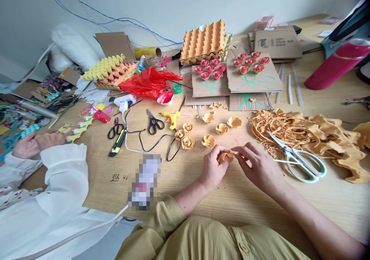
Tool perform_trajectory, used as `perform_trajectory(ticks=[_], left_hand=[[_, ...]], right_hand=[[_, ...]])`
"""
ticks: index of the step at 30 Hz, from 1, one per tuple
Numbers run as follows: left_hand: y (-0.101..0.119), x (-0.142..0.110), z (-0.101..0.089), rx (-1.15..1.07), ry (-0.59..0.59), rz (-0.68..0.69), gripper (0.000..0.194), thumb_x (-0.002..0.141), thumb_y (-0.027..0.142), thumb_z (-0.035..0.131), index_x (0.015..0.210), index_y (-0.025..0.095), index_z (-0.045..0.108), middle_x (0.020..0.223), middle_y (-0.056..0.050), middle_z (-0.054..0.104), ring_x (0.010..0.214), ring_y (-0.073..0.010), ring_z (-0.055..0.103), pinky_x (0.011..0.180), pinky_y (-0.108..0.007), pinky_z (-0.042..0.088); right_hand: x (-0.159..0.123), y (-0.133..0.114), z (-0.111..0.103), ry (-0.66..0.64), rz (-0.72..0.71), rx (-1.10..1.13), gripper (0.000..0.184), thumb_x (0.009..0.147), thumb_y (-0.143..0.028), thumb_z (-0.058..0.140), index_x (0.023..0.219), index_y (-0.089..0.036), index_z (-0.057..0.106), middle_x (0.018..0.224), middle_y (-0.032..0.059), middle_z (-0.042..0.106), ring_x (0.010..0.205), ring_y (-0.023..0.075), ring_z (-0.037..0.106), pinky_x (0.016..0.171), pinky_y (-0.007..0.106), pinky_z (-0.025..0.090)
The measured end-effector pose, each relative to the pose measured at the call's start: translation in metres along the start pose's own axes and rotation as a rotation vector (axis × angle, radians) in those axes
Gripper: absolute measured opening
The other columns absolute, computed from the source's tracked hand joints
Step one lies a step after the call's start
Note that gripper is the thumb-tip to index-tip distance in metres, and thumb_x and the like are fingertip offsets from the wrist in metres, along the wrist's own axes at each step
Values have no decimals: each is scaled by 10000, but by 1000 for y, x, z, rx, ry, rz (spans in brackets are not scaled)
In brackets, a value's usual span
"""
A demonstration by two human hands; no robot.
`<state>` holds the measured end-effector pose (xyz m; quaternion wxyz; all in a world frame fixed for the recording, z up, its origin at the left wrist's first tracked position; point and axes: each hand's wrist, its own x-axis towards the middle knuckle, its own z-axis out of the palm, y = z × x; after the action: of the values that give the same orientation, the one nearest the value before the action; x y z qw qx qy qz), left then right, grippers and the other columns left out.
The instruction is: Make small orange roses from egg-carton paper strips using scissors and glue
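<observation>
My left hand (pixel 214 168) pinches a small orange egg-carton piece (pixel 224 157), a cut cup with petal-like edges. At its right edge, my right hand (pixel 258 169) has thumb and fingertips closed on the same piece; the exact contact is partly hidden by the fingers. Just beyond my hands lie several orange carton cups (pixel 234 122) cut like petals. Left of them are rolled orange carton roses (pixel 188 142). A yellow hot glue gun (pixel 172 118) rests behind the roses. White-handled scissors (pixel 308 165) lie to the right of my right hand, partly on orange carton scraps (pixel 320 132).
Red carton flowers stand on cardboard sheets (pixel 257 83) at the back. Egg trays (pixel 204 40), a red plastic bag (pixel 147 82) and a pink bottle (pixel 337 65) stand around. Black scissors (pixel 154 122), a cutter (pixel 118 143) and cables lie left. A co-worker's white sleeve (pixel 65 171) rests at the left.
</observation>
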<state>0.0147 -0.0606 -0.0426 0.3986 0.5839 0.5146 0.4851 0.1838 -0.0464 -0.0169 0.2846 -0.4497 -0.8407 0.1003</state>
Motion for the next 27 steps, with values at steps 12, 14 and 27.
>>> perform_trajectory(ticks=[12, 14, 27], left_hand=[[5, 4, -6, 156, -65, -31, 240, 810, 41, 579, 952, 164, 729, 892, -31, 772, 786, -144, 694, 765, -225, 522], [6, 4, -6, 158, -96, -71, 261, 809, 43, 556, 953, 170, 733, 881, -20, 767, 775, -138, 687, 745, -217, 510], [12, 9, -11, 142, -190, -249, 179, 789, 79, 519, 805, 150, 682, 673, 27, 620, 607, -89, 537, 545, -175, 414]], right_hand=[[-3, 9, -2, -104, -20, -61, 279, 993, -223, 506, 1210, -247, 681, 859, 19, 600, 692, 138, 587, 598, 266, 402], [-4, 9, -3, -120, -41, -54, 291, 995, -213, 499, 1209, -260, 690, 859, 21, 606, 689, 136, 586, 605, 265, 400], [-1, 8, -8, -161, -66, -58, 320, 995, -192, 472, 1230, -239, 684, 907, 44, 643, 676, 153, 607, 592, 279, 419]])
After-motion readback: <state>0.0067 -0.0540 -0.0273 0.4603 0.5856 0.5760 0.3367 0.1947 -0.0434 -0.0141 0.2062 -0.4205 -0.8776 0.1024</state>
